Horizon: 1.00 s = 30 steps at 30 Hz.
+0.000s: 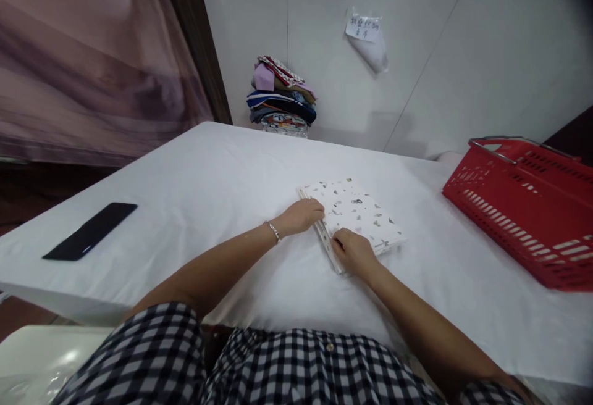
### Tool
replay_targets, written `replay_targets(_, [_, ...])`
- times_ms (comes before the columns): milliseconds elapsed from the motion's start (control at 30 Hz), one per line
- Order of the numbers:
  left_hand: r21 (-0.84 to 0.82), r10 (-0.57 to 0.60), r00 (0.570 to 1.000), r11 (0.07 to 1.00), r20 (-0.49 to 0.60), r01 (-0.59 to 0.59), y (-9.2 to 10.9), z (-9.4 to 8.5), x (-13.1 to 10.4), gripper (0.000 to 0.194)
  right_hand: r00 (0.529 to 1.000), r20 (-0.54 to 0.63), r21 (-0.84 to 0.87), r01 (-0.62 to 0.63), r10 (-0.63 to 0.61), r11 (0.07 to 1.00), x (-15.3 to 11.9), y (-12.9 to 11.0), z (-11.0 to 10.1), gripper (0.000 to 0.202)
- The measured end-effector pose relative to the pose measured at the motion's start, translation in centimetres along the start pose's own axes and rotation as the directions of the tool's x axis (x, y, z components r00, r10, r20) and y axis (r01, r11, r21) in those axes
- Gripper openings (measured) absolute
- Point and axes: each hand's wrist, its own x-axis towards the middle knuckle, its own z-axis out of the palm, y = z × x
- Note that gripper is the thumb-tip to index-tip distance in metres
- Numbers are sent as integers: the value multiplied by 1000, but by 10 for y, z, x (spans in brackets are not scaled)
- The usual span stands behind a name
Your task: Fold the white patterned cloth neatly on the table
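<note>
A white folded cloth (359,207) with small scattered prints lies at an angle on the white-covered table (222,183). Along its near left side runs a narrow, layered folded strip (330,249). My left hand (303,215), with a bracelet at the wrist, has its fingers curled over the upper part of that strip. Lower down the same edge, my right hand (354,250) is closed at the fold, its knuckles over the printed side. My fingertips are partly hidden, but both hands grip the cloth's edge.
A red plastic basket (523,207) with metal handles stands at the right. A dark flat phone-like slab (90,232) lies on the left. Folded fabrics (282,96) are stacked beyond the far edge, by the wall. A white stool or chair (50,355) is at lower left.
</note>
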Motion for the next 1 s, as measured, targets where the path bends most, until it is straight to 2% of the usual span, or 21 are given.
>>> replay_targets(200, [-63, -44, 999, 997, -2, 44, 5, 1, -9, 22, 1000, 16, 29, 9, -10, 1000, -2, -2, 9, 15])
replay_targets(367, [-198, -90, 994, 977, -58, 77, 6, -3, -11, 21, 996, -29, 58, 90, -89, 994, -5, 0, 11, 13])
replay_targets(500, [-262, -198, 977, 950, -85, 170, 9, 3, -11, 24, 992, -27, 78, 125, -123, 989, -8, -2, 8, 20])
replay_targets(600, [-295, -341, 931, 910, -131, 292, 16, 11, -9, 19, 985, -45, 160, 169, -164, 973, -10, -1, 2, 26])
replay_targets(667, [-330, -483, 860, 849, -166, 413, 22, 17, -8, 15, 980, -88, 222, 196, -181, 955, -10, 7, -5, 26])
replay_targets(733, [-395, -637, 753, 743, -169, 540, 28, 23, -8, 11, 975, -156, 247, 194, -159, 949, -7, 24, -11, 24])
replay_targets(800, [-463, -762, 636, 611, -123, 642, 31, 28, -7, 9, 972, -214, 223, 149, -100, 963, -1, 51, -17, 23])
replay_targets(900, [-534, -887, 461, 407, -37, 741, 31, 31, -6, 22, 964, -257, 112, -39, 67, 993, 9, 104, -22, 27])
replay_targets(1000, [-623, -928, 342, 181, 147, 761, 32, 27, -3, 45, 931, -161, 57, -323, 328, 945, 19, 151, -23, 42])
